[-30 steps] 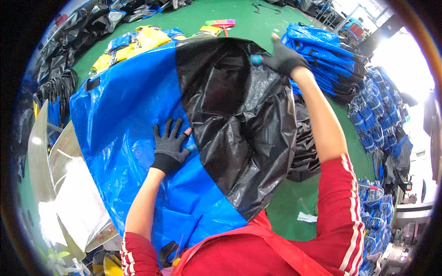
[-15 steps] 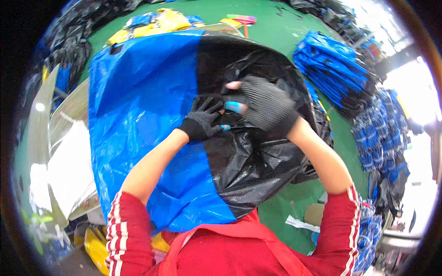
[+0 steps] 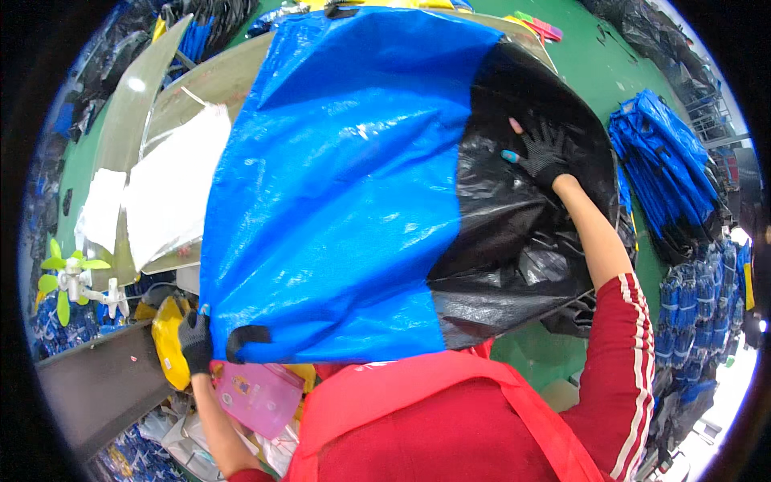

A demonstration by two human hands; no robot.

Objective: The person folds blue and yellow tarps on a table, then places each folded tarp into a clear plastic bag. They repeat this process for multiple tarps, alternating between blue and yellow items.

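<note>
A large, glossy blue-and-black plastic sheet (image 3: pixel 345 185) lies spread over the pale, smooth worktop (image 3: pixel 233 76) in front of the person, its blue part to the left and its creased black part to the right. The right hand (image 3: pixel 546 151), in a dark grey ribbed glove, rests on the black part with its fingers spread wide, gripping nothing (the thumb tip wears a bright blue wrap). The left hand (image 3: pixel 195 344), gloved alike, is at the sheet's lower left edge, its fingers bent beside the border; I cannot tell whether they are closed on it. A short black strap (image 3: pixel 247 341) sits on the blue part near that corner.

Just beside the left hand is a bright yellow folded bundle (image 3: pixel 169 341), with a pink plastic bag (image 3: pixel 261 398) below the sheet's edge. A crumpled white sheet (image 3: pixel 181 185) lies left of the blue part, and a small green-bladed fan (image 3: pixel 74 277) stands farther left. To the right, a stack of folded blue plastic sheets (image 3: pixel 666 173) rests on the green floor (image 3: pixel 598 36).
</note>
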